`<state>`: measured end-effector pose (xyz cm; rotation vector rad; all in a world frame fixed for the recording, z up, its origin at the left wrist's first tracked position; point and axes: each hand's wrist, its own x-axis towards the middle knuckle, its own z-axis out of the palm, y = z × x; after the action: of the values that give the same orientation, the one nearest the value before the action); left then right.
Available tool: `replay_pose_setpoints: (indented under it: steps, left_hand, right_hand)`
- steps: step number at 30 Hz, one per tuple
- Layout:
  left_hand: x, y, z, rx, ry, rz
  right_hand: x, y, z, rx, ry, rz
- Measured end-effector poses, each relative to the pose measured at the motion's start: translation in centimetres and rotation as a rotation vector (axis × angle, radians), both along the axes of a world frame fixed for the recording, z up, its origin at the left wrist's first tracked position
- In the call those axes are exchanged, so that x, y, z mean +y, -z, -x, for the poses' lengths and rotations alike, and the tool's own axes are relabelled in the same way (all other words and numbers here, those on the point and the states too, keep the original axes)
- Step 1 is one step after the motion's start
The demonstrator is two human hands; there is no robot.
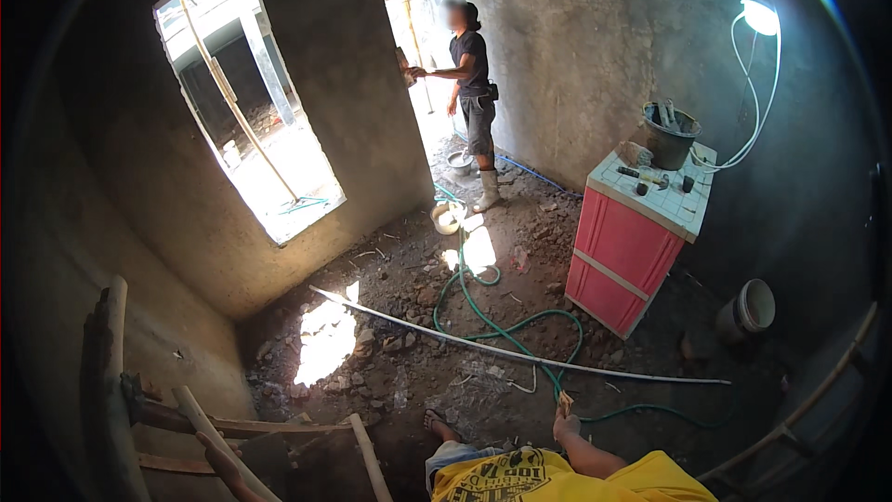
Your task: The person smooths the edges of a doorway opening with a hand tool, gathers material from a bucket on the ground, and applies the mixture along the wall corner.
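Observation:
My left hand (221, 461), at the lower left and partly in shadow, is closed against a wooden pole (198, 416) of a rough wooden frame. My right hand (566, 425) is held out in front of my yellow shirt (520, 478), its fingers closed on a small tan piece (564, 402) whose kind I cannot make out. Behind that piece, on the ground, runs a green hose (503, 332) in loose loops. A long pale pipe (520, 350) lies across the hose.
A person (476, 84) in dark clothes and boots stands by the doorway, one hand at the wall edge. A pink cabinet (618, 251) bears a bucket (671, 138) and tools. Another bucket (747, 309) stands right. Rubble covers the floor; a lit bulb (760, 16) hangs above.

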<state>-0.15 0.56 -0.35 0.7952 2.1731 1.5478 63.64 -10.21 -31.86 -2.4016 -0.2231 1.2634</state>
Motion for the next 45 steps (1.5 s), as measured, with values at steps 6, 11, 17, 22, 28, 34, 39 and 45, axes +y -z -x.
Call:
replay_pose_setpoints:
  steps: [6,11,17,22,28,34,39,45]
  left_hand:
    - [0.5,0.0,-0.4,-0.005,0.009,0.004]
    - [0.1,0.0,0.1,-0.005,0.003,0.001]
    - [0.5,-0.2,-0.2,-0.004,0.004,0.004]
    - [0.7,-0.4,-0.4,-0.009,0.005,0.011]
    - [1.0,-1.0,-0.8,-0.011,0.004,0.009]
    - [1.3,-1.0,-1.0,-0.017,0.013,0.017]
    - [1.1,-1.0,-0.8,-0.020,0.010,0.019]
    - [0.7,-0.7,-0.5,-0.028,0.004,0.014]
  right_hand:
    - [-0.6,5.0,-0.4,-0.144,0.049,-0.037]
    - [-0.3,4.3,-0.6,-0.023,-0.055,0.007]
    - [-0.2,3.6,-0.7,-0.076,0.019,-0.054]
    - [-0.5,4.9,-0.6,-0.196,-0.004,-0.093]
    - [-0.6,5.6,-0.6,-0.115,0.049,-0.079]
    - [-0.8,4.8,-0.9,-0.131,-0.035,-0.039]
    - [-0.5,3.2,-0.5,-0.107,0.004,-0.034]
    - [0.1,-1.5,0.4,-0.086,0.024,-0.035]
